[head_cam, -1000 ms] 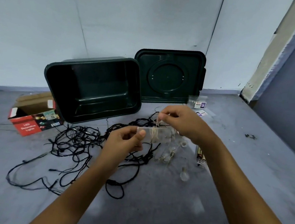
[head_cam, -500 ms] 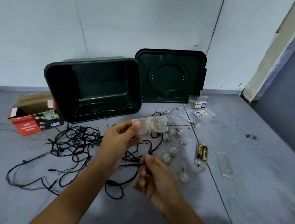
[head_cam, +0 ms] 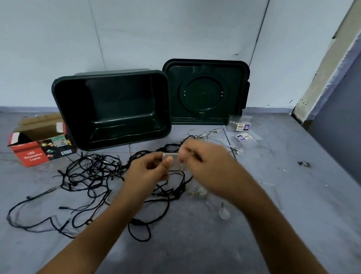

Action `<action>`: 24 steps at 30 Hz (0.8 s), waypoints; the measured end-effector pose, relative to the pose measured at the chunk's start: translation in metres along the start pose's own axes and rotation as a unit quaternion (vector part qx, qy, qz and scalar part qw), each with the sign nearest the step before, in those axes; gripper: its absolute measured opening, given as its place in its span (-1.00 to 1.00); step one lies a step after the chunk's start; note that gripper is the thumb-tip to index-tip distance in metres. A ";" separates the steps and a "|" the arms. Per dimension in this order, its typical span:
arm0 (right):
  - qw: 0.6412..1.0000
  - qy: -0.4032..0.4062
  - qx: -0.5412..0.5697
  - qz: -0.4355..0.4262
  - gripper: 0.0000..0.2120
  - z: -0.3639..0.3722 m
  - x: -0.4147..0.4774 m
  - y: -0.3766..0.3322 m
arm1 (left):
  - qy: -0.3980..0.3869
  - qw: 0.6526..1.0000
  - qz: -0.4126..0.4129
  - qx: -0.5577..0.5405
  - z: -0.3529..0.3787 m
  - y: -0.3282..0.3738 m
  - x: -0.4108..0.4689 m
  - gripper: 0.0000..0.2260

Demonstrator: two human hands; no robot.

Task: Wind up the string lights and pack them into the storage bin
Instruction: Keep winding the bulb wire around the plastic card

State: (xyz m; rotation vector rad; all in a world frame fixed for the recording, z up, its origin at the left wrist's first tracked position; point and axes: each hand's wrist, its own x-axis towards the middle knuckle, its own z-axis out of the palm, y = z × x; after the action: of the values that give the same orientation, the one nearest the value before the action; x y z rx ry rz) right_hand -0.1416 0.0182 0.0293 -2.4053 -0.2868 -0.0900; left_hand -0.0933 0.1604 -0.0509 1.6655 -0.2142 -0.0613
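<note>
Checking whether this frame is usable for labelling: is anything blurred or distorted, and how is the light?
Head view: the right hand is smeared by motion blur, so its grip cannot be read; the left hand and the clear battery case it pinches are slightly soft; the storage bin is sharp; wide-angle bending tilts the wall seam; light is soft and even, with no glare.

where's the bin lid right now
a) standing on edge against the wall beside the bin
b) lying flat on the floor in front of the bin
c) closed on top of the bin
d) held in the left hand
a: the lid stands upright on its edge, leaning against the wall right next to the uncovered storage bin.
</note>
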 end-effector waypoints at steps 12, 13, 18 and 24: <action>0.734 -0.076 0.635 0.226 -0.83 0.047 0.023 0.073 | -0.036 0.983 -0.050 -0.171 -0.005 0.018 -0.007 -0.74; 0.701 -0.070 0.672 0.229 -0.90 0.056 0.015 0.067 | -0.031 0.980 -0.056 -0.187 -0.006 0.018 -0.006 -0.77; 0.673 -0.007 0.699 0.242 -0.90 0.094 -0.027 0.026 | 0.007 0.974 -0.052 -0.222 -0.005 0.022 0.001 -0.88; 0.850 -0.038 0.499 0.161 -0.86 0.098 -0.058 -0.013 | 0.059 0.987 0.001 -0.152 -0.009 0.021 0.008 -0.86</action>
State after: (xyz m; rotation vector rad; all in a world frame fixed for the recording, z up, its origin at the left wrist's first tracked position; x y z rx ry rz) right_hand -0.2022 0.0822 -0.0438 -1.3779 0.0531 0.2549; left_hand -0.0858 0.1654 -0.0284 1.3594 -0.1108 0.0059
